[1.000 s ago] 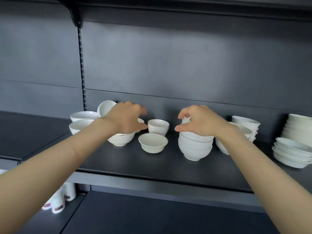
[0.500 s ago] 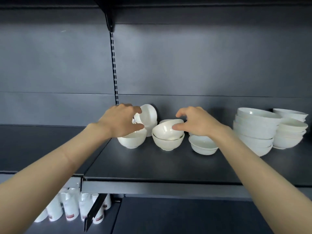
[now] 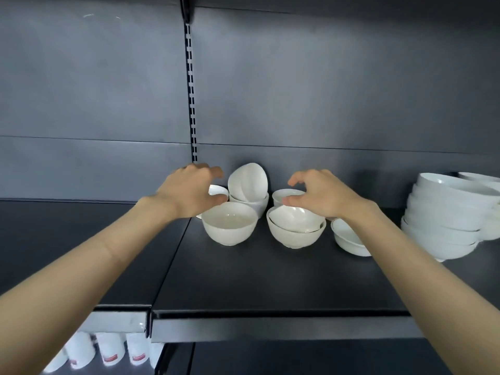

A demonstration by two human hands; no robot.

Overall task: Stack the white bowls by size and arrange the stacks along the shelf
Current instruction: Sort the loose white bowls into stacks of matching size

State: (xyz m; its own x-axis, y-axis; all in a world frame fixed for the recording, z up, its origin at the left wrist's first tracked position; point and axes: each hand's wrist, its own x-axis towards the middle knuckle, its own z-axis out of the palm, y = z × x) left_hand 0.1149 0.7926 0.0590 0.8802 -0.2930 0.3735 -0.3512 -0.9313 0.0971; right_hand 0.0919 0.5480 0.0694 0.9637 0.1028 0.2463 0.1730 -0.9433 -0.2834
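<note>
Lower left: white bottles (image 3: 108, 350) stand below the shelf (image 3: 270, 280); not part of the work.
Left hand (image 3: 189, 193): fingers curled over the rim of the deep bowl (image 3: 230, 223). The palm hides the contact, so a grip cannot be confirmed.
Hidden bowl (image 3: 217, 190): small, mostly behind that hand.
Back pair: a tipped bowl (image 3: 247, 181) leans steeply in the rear bowl (image 3: 251, 205), against the back wall.
Middle pair (image 3: 296, 228): two nested bowls, the upper one seated crooked.
Right hand (image 3: 322, 197): thumb at the crooked bowl's rim, fingers raised and spread; it clamps nothing.
Shallow bowls (image 3: 349, 239): nested under the right wrist.
Tall stack (image 3: 446, 212): large bowls, far right, well apart from the hands.
Hands: separated, one at each group.
Risk 1: the tipped bowl looks likely to slide or roll if its neighbour is jogged.
Risk 2: the crooked bowl may rock or chip if pressed off-centre.
Risk 3: the right wrist could knock the shallow bowls towards the shelf edge.
</note>
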